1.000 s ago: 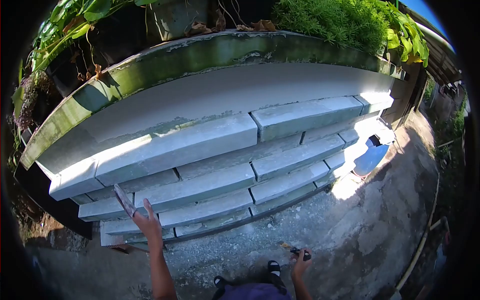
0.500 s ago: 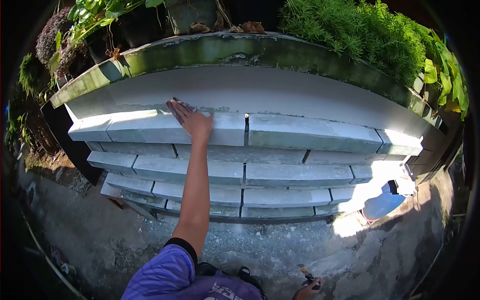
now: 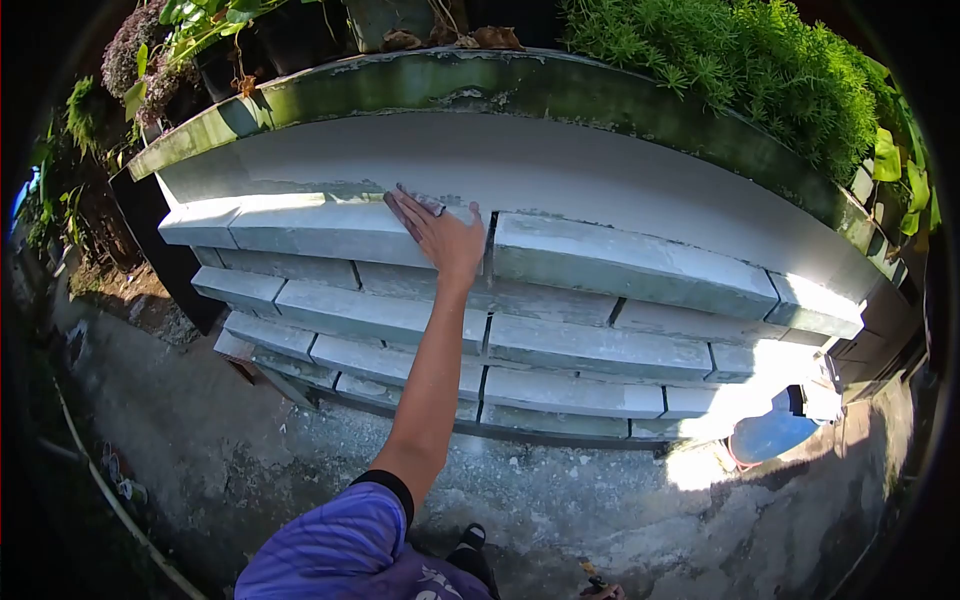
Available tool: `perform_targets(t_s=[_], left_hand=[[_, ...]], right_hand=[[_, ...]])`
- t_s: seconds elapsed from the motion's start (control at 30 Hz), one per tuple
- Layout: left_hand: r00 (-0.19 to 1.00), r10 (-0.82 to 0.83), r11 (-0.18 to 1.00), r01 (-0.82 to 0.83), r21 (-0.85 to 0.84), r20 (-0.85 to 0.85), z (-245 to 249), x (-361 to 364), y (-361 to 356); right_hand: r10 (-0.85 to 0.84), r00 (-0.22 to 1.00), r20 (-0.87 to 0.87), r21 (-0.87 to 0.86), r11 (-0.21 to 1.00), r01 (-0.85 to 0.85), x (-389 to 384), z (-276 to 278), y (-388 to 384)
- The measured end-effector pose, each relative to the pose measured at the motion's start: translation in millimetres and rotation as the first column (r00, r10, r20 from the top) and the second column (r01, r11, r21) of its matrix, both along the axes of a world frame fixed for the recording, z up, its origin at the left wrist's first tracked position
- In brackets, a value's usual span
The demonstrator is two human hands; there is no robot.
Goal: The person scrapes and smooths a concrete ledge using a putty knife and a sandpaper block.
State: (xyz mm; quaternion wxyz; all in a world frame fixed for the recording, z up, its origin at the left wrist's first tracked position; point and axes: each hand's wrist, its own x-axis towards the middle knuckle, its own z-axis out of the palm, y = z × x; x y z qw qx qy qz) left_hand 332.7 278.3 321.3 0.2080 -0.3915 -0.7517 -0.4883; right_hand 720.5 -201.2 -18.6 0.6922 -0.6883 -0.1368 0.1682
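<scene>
My left hand [image 3: 448,238] reaches up to the top ledge [image 3: 340,225] of the stepped white-grey block wall, just left of a dark vertical gap. Its fingers lie nearly flat against the ledge top, thumb apart, with a small thin grey sheet [image 3: 431,204] under and beside them. Most of that sheet is hidden by the fingers. Low at the bottom edge, my right hand [image 3: 604,593] is closed around a paintbrush [image 3: 592,574] with tan bristles and a dark handle. Only part of that hand shows.
A mossy green rim [image 3: 400,90] runs above the pale upper wall [image 3: 560,160]. Potted plants and leafy greenery [image 3: 720,80] stand on it. A blue container [image 3: 772,436] sits at the right end, on the rough concrete floor [image 3: 560,490]. My sandalled foot [image 3: 470,538] shows below.
My left hand has slid right along the top ledge, taking the grey sheet along. My right hand and the paintbrush have moved lower, nearly out of view. The view has tilted slightly.
</scene>
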Motion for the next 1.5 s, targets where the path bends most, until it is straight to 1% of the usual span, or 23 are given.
perform_targets(t_s=[0.03,0.13,0.23,0.3,0.37,0.4,0.5,0.53,0.57,0.6,0.7,0.73,0.77,0.8,0.9,1.0,1.07,1.17,1.2,1.27,1.3,1.4,1.5], left_hand=[[0.996,0.079,0.996,-0.077,0.053,-0.043,-6,-10,4],[0.997,0.050,0.999,-0.051,-0.005,-0.065,-1,-28,-25],[0.948,-0.312,0.950,0.310,-0.048,-0.058,10,-15,-56],[0.902,-0.425,0.903,0.428,0.028,-0.073,9,-14,-95],[0.859,-0.504,0.861,0.508,0.025,-0.092,-20,-23,-143],[0.839,-0.534,0.844,0.536,-0.018,-0.103,-50,-32,-173],[0.736,-0.671,0.713,0.674,-0.195,0.091,-163,-76,-289],[0.735,-0.658,0.680,0.673,-0.292,0.161,-229,-99,-329],[0.742,-0.636,0.617,0.654,-0.438,0.210,-287,-123,-377],[0.744,-0.588,0.522,0.649,-0.554,0.317,-357,-151,-434],[0.650,-0.195,0.358,0.745,-0.564,0.735,-463,-217,-608],[0.727,-0.104,0.320,0.670,-0.669,0.679,-482,-237,-661],[0.757,-0.189,0.325,0.650,-0.687,0.626,-518,-264,-717],[0.777,-0.113,0.314,0.620,-0.719,0.620,-523,-283,-756],[0.794,0.105,0.344,0.535,-0.771,0.598,-514,-325,-807],[0.781,0.177,0.436,0.483,-0.759,0.599,-514,-353,-829],[0.781,0.145,0.530,0.456,-0.715,0.607,-516,-366,-832],[0.794,-0.005,0.681,0.448,-0.580,0.608,-522,-378,-826],[0.796,-0.063,0.716,0.456,-0.528,0.602,-524,-379,-820],[0.780,-0.156,0.756,0.489,-0.436,0.606,-526,-376,-803],[0.768,-0.188,0.760,0.509,-0.405,0.612,-505,-362,-780],[0.736,-0.263,0.759,0.557,-0.337,0.624,-436,-309,-702],[0.688,-0.305,0.722,0.618,-0.311,0.659,-418,-270,-654]], right_hand=[[0.045,0.999,-0.017,-0.008,0.999,-0.045,0,-5,-3],[0.134,0.990,-0.038,-0.061,0.989,-0.136,1,-16,-6],[0.131,0.991,-0.031,-0.206,0.969,-0.134,-17,-7,-5],[0.122,0.992,-0.024,-0.305,0.944,-0.123,-31,-4,-13],[0.229,0.972,0.048,-0.397,0.898,-0.192,-34,-29,-20],[0.278,0.958,0.075,-0.444,0.869,-0.217,-39,-43,-24],[0.205,0.974,0.093,0.032,0.977,-0.209,-79,-71,-18],[0.262,0.962,0.075,-0.051,0.965,-0.259,-94,-66,-25],[0.278,0.961,-0.016,-0.001,0.961,-0.278,-118,-53,-26],[0.296,0.950,-0.101,0.048,0.955,-0.292,-143,-37,-28],[0.387,0.871,-0.301,0.145,0.922,-0.360,-190,-44,-52],[0.429,0.836,-0.342,0.143,0.903,-0.405,-212,-38,-60],[0.464,0.798,-0.385,0.140,0.884,-0.446,-229,-32,-69],[0.494,0.765,-0.413,0.093,0.859,-0.504,-240,-31,-78],[0.445,0.669,-0.595,0.084,0.862,-0.499,-268,-48,-99],[0.319,0.521,-0.791,0.050,0.883,-0.466,-292,-49,-114],[0.219,0.373,-0.901,0.042,0.902,-0.429,-302,-57,-120],[0.244,0.267,-0.932,0.082,0.862,-0.501,-319,-58,-125],[0.311,0.260,-0.914,0.120,0.820,-0.559,-324,-55,-125],[0.376,0.127,-0.918,0.238,0.777,-0.582,-327,-42,-122],[0.405,0.060,-0.912,0.296,0.752,-0.589,-326,-36,-120],[0.484,-0.116,-0.867,0.433,0.617,-0.657,-318,-24,-103],[0.690,-0.051,-0.722,0.409,0.366,-0.836,-314,-8,-70]])
